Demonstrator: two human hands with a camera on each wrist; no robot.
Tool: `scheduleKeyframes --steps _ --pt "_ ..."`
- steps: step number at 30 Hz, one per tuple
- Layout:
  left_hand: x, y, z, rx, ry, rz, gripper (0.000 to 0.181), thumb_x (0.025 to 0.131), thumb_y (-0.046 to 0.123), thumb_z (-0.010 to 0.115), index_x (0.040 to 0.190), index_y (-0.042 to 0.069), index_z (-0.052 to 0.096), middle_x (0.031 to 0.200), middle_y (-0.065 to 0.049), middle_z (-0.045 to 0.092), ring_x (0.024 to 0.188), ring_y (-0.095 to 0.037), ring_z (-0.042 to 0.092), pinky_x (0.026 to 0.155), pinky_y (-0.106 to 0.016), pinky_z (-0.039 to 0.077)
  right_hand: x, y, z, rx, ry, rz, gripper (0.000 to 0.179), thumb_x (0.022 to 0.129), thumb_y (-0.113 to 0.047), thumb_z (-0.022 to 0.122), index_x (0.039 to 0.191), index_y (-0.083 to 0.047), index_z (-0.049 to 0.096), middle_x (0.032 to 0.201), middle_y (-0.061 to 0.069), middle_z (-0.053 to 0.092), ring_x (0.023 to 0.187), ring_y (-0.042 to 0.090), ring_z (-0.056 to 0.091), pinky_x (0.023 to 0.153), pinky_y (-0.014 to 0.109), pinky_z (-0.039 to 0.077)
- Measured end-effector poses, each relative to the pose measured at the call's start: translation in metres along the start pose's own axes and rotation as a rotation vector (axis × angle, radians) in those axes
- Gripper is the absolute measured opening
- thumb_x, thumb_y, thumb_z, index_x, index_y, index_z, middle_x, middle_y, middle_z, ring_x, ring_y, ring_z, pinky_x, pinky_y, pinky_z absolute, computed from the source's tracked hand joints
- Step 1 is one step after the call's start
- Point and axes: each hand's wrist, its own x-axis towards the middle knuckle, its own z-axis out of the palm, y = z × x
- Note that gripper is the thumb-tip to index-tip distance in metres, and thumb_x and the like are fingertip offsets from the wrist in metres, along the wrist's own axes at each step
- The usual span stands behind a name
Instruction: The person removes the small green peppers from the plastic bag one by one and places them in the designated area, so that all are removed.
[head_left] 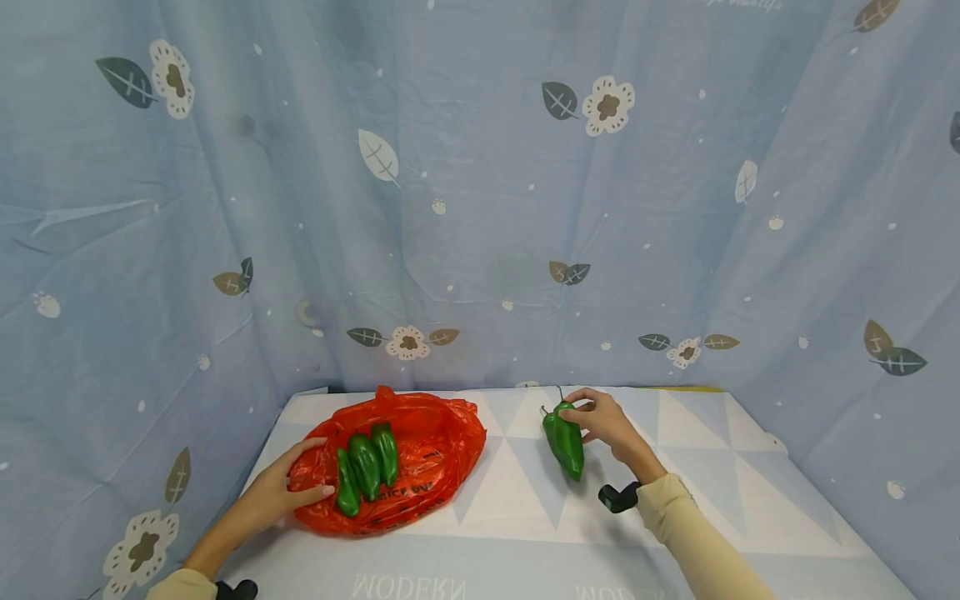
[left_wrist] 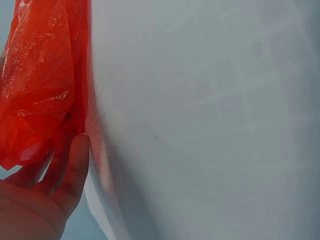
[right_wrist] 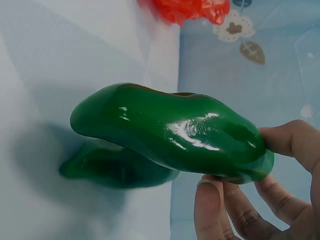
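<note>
A red plastic bag [head_left: 465, 433] lies spread open on the table's left side, with three long green peppers [head_left: 364, 467] on it. My left hand [head_left: 281, 492] grips its left edge, thumb and a finger over the rim; in the left wrist view the fingers reach against the red film [left_wrist: 40, 75]. At right of centre, my right hand [head_left: 603, 421] pinches a green pepper [right_wrist: 175, 132] near its stem end, fingertips on either side. Below it, partly covered, another green pepper [right_wrist: 120, 167] lies on the table. Their two stems show in the head view.
The table [head_left: 510, 517] has a white and grey triangle-patterned cover with printed lettering along the front. A blue curtain [head_left: 480, 208] with leaves and flowers surrounds its back and sides. Dark straps or devices sit at both wrists, one [head_left: 618, 497] by the right cuff.
</note>
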Motion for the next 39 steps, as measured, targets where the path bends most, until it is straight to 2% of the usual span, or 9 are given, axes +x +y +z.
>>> scheduleKeyframes --steps 14,20,30,39 --pt "0.003 -0.004 0.0 -0.001 -0.005 -0.007 0.092 0.085 0.045 0.083 0.158 0.016 0.034 0.154 -0.031 0.038 0.133 -0.057 0.045 0.094 -0.064 0.053 0.0 0.016 -0.021 -0.053 0.025 0.013 0.039 0.094 -0.024 0.076 0.124 -0.002 0.064 0.112 0.017 0.07 0.087 0.022 0.068 0.069 0.042 0.061" --pt "0.002 -0.002 0.0 -0.007 -0.007 -0.018 0.093 0.085 0.045 0.084 0.158 0.016 0.034 0.153 -0.031 0.039 0.132 -0.055 0.046 0.093 -0.063 0.054 0.001 0.022 -0.026 -0.041 0.019 0.014 0.039 0.095 -0.023 0.075 0.124 -0.001 0.064 0.108 0.018 0.071 0.087 0.024 0.068 0.071 0.045 0.061" --pt "0.003 -0.002 0.0 0.003 0.001 -0.004 0.093 0.085 0.045 0.084 0.158 0.015 0.035 0.152 -0.031 0.041 0.132 -0.054 0.048 0.093 -0.062 0.054 0.009 0.03 -0.027 -0.006 0.033 0.048 0.042 0.096 -0.023 0.074 0.129 -0.001 0.063 0.104 0.013 0.071 0.084 0.021 0.068 0.071 0.044 0.06" --pt "0.0 0.0 -0.001 -0.017 -0.007 -0.009 0.092 0.085 0.044 0.084 0.157 0.016 0.036 0.154 -0.03 0.039 0.134 -0.053 0.045 0.097 -0.064 0.051 0.018 0.041 -0.02 -0.013 0.047 0.076 0.04 0.097 -0.022 0.073 0.129 -0.001 0.064 0.104 0.014 0.071 0.082 0.02 0.068 0.068 0.037 0.06"
